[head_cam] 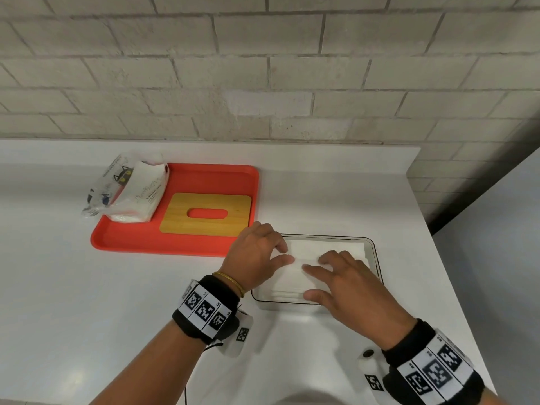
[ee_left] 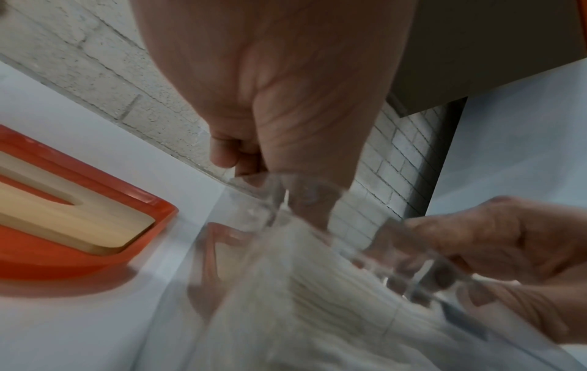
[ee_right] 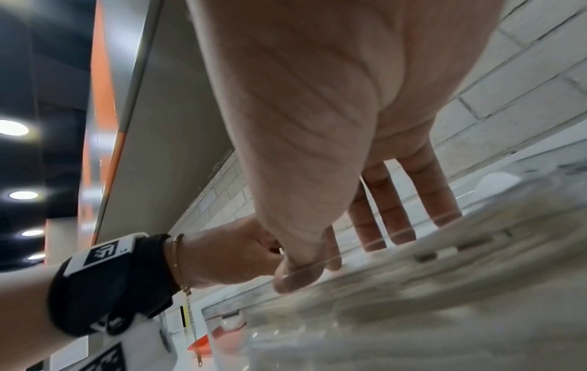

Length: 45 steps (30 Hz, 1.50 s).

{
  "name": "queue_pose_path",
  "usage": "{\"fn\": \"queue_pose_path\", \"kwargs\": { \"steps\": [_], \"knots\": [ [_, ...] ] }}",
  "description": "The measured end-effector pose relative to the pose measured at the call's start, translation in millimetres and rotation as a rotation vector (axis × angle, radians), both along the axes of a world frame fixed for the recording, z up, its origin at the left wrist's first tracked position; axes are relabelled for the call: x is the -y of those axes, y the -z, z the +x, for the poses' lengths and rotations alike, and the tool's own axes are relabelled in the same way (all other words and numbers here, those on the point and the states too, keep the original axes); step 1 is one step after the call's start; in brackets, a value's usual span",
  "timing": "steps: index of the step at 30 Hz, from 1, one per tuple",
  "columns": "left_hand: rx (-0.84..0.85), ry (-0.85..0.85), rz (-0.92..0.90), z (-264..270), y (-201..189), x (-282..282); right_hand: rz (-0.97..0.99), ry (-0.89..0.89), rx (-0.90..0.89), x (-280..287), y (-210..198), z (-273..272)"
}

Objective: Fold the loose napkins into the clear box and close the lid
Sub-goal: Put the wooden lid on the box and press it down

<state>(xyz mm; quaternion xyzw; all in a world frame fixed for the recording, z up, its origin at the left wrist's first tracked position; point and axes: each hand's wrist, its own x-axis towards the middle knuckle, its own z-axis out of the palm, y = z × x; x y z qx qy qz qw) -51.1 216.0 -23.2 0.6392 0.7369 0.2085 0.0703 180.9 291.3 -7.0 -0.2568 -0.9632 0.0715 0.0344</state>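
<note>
The clear box [head_cam: 371, 244] stands on the white counter, right of centre, with a stack of white napkins [head_cam: 330, 247] inside it. My left hand [head_cam: 285, 254] is over the box's left end, its fingers curled and its thumb and fingertips pinching the napkins. My right hand [head_cam: 312, 280] lies flat on the stack with its fingers spread, pressing it down. The left wrist view shows the curled left fingers [ee_left: 228, 155] above the layered napkins [ee_left: 317, 288]. The right wrist view shows straight right fingers [ee_right: 397, 213] on the napkins [ee_right: 444, 288]. The wooden lid [head_cam: 175, 217], with an oval slot, lies apart from the box.
The lid rests on a red tray [head_cam: 122, 241] to the box's left. An opened napkin packet [head_cam: 134, 194] leans on the tray's far left corner. A brick wall runs behind the counter. The counter's right edge is close beside the box.
</note>
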Motion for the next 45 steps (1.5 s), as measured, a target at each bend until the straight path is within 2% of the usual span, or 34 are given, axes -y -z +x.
{"fn": "queue_pose_path", "kwargs": {
  "steps": [4,7,9,12,14,20,27,32,35,38,41,45],
  "knots": [
    [0.163,-0.038,0.088,-12.9,-12.0,1.9,0.049,0.038,0.012,8.0,-2.5,-1.3],
    [0.165,-0.199,0.162,-47.5,-15.8,2.7,0.067,0.057,0.003,12.4,-2.6,-1.4],
    [0.079,-0.296,-0.017,-82.9,-10.3,3.3,0.055,0.066,0.015,16.2,-4.1,-2.9],
    [-0.109,-0.310,-0.527,-128.0,6.3,5.9,0.040,0.085,0.025,23.3,-5.0,-6.2],
    [-0.164,-0.273,-0.635,-142.9,12.2,5.7,0.019,0.096,0.037,26.4,-4.6,-7.2],
    [-0.322,-0.227,-0.596,-157.8,11.7,-5.7,-0.009,0.144,0.064,32.4,-2.4,-9.7],
    [-0.280,-0.153,-0.596,-164.7,21.4,-2.6,-0.026,0.186,0.070,36.0,-2.5,-13.8],
    [-0.253,-0.125,-0.617,-163.2,14.5,1.0,-0.041,0.190,0.098,38.2,1.7,-12.1],
    [-0.160,-0.128,-0.584,-155.6,-4.9,2.2,-0.031,0.194,0.102,39.0,2.4,-10.7],
    [-0.055,-0.073,-0.429,-139.6,-41.6,5.5,-0.058,0.191,0.110,39.5,4.6,-9.8],
    [0.013,0.091,-0.223,-105.5,-88.1,12.5,-0.053,0.200,0.119,40.8,6.6,-9.3],
    [-0.005,0.354,-0.135,-25.9,-125.7,22.1,-0.080,0.181,0.109,46.3,9.0,-8.4]
  ]
}}
